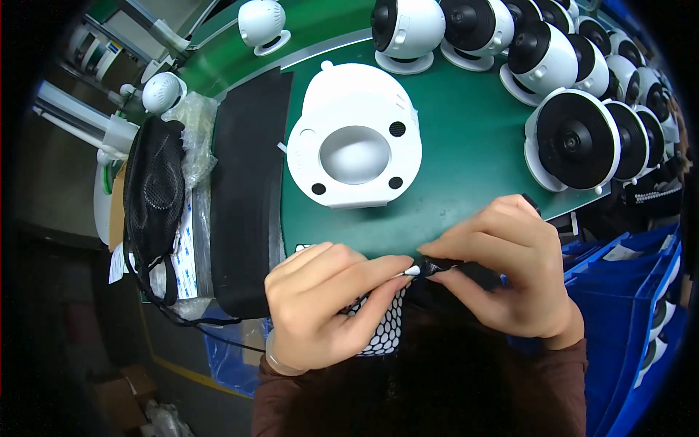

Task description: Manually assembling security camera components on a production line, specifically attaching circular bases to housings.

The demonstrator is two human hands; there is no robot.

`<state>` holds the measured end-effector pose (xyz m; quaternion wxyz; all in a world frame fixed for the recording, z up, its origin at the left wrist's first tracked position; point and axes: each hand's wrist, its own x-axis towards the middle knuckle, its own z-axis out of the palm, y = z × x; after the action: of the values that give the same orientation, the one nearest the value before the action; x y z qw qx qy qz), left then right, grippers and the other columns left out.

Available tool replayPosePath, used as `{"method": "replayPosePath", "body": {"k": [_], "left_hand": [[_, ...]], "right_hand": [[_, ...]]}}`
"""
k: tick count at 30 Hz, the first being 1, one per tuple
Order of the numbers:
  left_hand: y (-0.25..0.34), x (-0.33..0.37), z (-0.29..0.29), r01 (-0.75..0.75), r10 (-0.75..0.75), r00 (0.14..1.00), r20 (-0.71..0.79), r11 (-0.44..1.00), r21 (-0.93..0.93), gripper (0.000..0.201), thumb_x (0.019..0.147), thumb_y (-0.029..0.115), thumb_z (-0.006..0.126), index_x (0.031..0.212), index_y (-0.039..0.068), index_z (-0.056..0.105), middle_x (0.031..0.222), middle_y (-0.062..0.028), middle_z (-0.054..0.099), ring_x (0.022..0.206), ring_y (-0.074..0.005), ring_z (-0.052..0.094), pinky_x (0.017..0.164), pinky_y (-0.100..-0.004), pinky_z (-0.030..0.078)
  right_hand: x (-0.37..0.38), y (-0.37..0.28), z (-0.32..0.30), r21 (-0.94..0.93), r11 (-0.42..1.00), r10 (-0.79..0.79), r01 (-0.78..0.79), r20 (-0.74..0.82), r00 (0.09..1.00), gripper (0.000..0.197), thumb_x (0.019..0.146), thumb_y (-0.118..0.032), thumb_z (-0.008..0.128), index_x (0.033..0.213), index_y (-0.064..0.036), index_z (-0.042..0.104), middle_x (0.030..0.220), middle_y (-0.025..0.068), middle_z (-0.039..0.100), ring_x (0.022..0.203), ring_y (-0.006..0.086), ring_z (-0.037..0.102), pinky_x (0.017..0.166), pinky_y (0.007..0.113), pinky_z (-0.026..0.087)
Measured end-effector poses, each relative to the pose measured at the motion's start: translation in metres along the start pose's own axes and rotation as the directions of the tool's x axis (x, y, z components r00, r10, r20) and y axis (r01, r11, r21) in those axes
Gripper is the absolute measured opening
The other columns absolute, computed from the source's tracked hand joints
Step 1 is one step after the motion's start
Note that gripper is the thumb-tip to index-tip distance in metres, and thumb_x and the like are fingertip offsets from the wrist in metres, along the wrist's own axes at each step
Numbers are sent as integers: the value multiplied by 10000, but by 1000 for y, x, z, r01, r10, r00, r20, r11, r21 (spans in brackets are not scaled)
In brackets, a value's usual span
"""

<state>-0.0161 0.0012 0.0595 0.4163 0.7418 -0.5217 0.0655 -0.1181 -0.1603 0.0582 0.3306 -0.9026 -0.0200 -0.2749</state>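
A swab (pixel 413 271) is seen at the near edge of the table (pixel 466 156), between the two hands. Its long axis runs about sideways, and its white head is turned to the right, at the black piece (pixel 434 266); whether the two are touching cannot be told. The swab is pinched by the left hand (pixel 324 298), which is the nearer one, with thumb and forefinger almost closed. The black piece is gripped between the thumb and fingers of the right hand (pixel 513 262). Beyond the hands, a white casing (pixel 346 95) is laid on the table, beside a black mat (pixel 247 182).
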Motion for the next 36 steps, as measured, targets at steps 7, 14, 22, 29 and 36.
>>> {"method": "replayPosePath", "body": {"k": [7, 14, 22, 29, 36], "left_hand": [[-6, 4, 6, 76, -77, 997, -2, 987, -140, 195, 597, -47, 689, 767, 47, 675, 568, -31, 525, 438, -126, 475, 405, -229, 330], [-10, 4, 4, 27, -25, 1000, 14, 982, -187, 226, 587, -67, 680, 782, 46, 680, 549, -28, 502, 429, -127, 465, 396, -234, 326], [-10, -1, 8, -64, 61, 998, -29, 994, -87, 229, 583, -56, 689, 791, 40, 676, 543, -29, 481, 418, -154, 444, 397, -250, 325], [-7, 0, 10, -94, 94, 995, -24, 995, -21, 199, 605, -38, 694, 787, 37, 668, 553, -34, 481, 413, -156, 440, 393, -258, 328], [-11, 9, 1, 115, -89, 988, 128, 969, -218, 139, 668, -54, 654, 799, -9, 653, 553, -44, 494, 425, -92, 446, 396, -225, 306]], "right_hand": [[1, 3, 1, 88, 994, 68, -70, 27, 997, 229, 577, -52, 727, 796, -90, 669, 719, 7, 614, 621, 169, 538, 604, 265, 366], [6, 3, -3, 145, 976, 138, -160, 152, 979, 202, 584, -40, 723, 773, -68, 659, 746, 30, 634, 650, 174, 556, 626, 267, 380], [8, 6, -4, 238, 950, 153, -203, 213, 965, 208, 571, -33, 725, 762, -64, 649, 748, 28, 634, 695, 179, 556, 658, 269, 382], [5, -3, -3, 84, 993, 74, -80, 73, 995, 210, 579, 0, 704, 755, -96, 642, 739, 0, 613, 678, 177, 546, 675, 268, 365], [8, -4, 0, 195, 974, 119, -115, -9, 993, 224, 584, -13, 730, 775, -107, 661, 749, -1, 582, 728, 170, 566, 827, 341, 404]]}}
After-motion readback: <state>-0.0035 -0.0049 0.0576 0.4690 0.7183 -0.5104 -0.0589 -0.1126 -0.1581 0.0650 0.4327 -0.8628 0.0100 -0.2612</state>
